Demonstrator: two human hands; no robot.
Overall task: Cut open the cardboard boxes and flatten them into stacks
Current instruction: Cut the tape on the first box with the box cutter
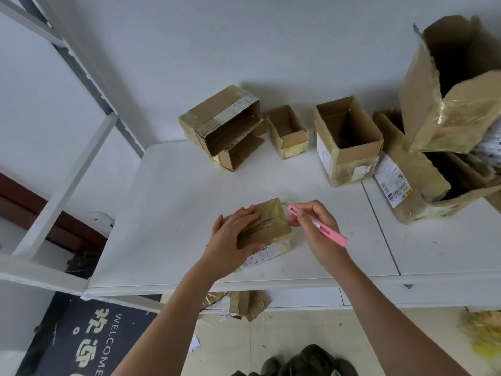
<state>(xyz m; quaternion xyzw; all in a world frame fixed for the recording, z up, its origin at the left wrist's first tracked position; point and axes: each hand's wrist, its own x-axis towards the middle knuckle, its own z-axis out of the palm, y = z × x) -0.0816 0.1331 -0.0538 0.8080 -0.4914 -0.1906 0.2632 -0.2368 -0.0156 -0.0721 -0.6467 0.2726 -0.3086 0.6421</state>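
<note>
Soft, even daylight fills the scene, bright on the white table (168, 185) and wall (244, 36). Shadows are faint and fall up-left behind the open boxes (347, 139). Tape on the large box (447, 104) at right throws small glints. Wide-angle bending bows the shelf frame (67, 185); edges go slightly soft

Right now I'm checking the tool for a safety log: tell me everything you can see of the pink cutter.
The pink cutter is a slim, pen-shaped plastic utility knife with a slotted body. The right hand grips its middle, tail end pointing back right. Its tip sits by the far right corner of the taped box; any blade is too small to see.
</note>
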